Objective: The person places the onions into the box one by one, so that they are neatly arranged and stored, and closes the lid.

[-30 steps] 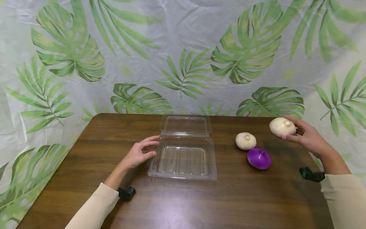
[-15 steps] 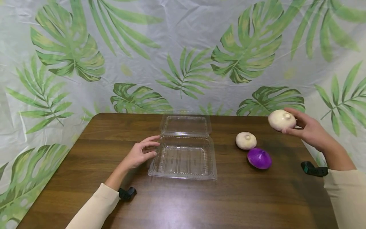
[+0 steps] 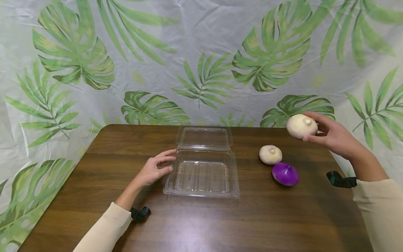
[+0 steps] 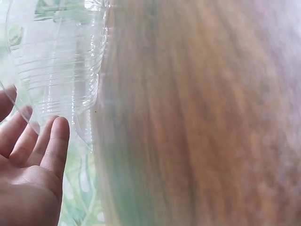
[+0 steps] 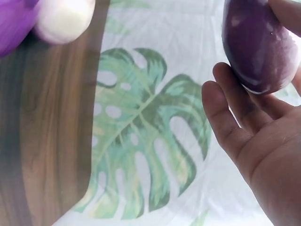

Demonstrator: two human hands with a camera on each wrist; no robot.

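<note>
My right hand grips a turnip above the far right part of the table, its whitish side with a short stub showing. In the right wrist view the held turnip shows its glossy purple side, with fingers beneath it. On the table lie a whitish turnip and, against it, a bright purple one. A clear plastic clamshell container stands with its lid folded back. My left hand rests at its left rim, fingers loosely bent and thumb apart; in the left wrist view the fingers meet the plastic edge.
The brown wooden table ends at a hanging cloth printed with green leaves. Dark bands are worn on both wrists. The held turnip is near the table's far right corner.
My right hand has lifted the turnip higher and then brought it slightly left. The left hand, the container and the two turnips on the table have stayed put.
</note>
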